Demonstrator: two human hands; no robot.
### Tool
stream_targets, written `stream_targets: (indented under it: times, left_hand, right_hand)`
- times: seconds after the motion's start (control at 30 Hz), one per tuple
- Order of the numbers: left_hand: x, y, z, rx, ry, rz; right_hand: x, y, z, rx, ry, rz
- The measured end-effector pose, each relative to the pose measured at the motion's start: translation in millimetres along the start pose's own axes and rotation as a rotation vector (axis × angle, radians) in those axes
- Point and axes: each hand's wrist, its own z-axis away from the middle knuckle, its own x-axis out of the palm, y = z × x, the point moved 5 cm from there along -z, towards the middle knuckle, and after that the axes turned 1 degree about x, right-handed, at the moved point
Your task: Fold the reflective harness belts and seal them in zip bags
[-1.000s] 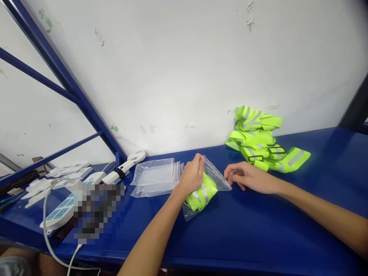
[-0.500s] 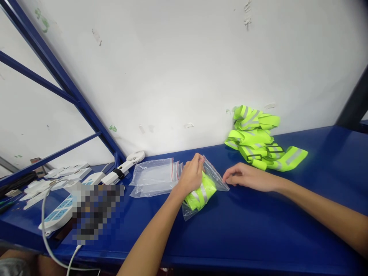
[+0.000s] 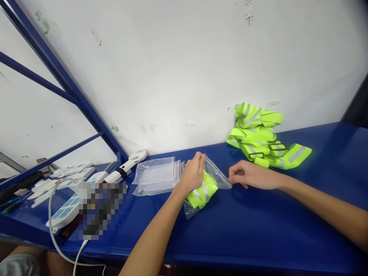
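A clear zip-lock bag [image 3: 220, 177] lies on the blue table with a folded neon-yellow reflective strap [image 3: 207, 190] inside it. My left hand [image 3: 193, 172] is closed on the upper left end of the bag's zip edge, and its wrist hides part of the bag. At the other end of that edge, my right hand [image 3: 244, 175] pinches the bag's corner between thumb and fingertips. Behind my right hand lies a heap of neon-yellow reflective straps [image 3: 255, 142] with black buckles, against the wall.
Several flat clear zip-lock bags [image 3: 156, 172] lie left of my left hand. Further left are a white handheld fan [image 3: 137, 156], a white power strip [image 3: 64, 214] with cables, and a blurred-out dark item [image 3: 100, 211]. A blue metal frame [image 3: 86, 111] rises at the left.
My right hand has closed its fingers at the bag's corner. My left hand keeps its hold on the zip edge. The whole view has shifted slightly.
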Motion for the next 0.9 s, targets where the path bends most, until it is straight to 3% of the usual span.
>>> stream_targets:
  times: [0.1,0.23,0.63,0.9]
  left_hand:
    - [0.8,-1,0,-0.011,-0.007,-0.001]
    - [1.7,-1,0,-0.005,-0.015,-0.003]
    - [2.0,-1,0,0.01,-0.018,0.018]
    - [0.8,1,-1,0.015,-0.006,0.028]
  right_hand:
    - [0,0,-1,-0.021,0.019,-0.017]
    - [2,0,-1,-0.026,-0.074,-0.037]
    - [2,8,6,0.145,-0.247,-0.153]
    - [5,13,2,0.111,-0.222,-0.19]
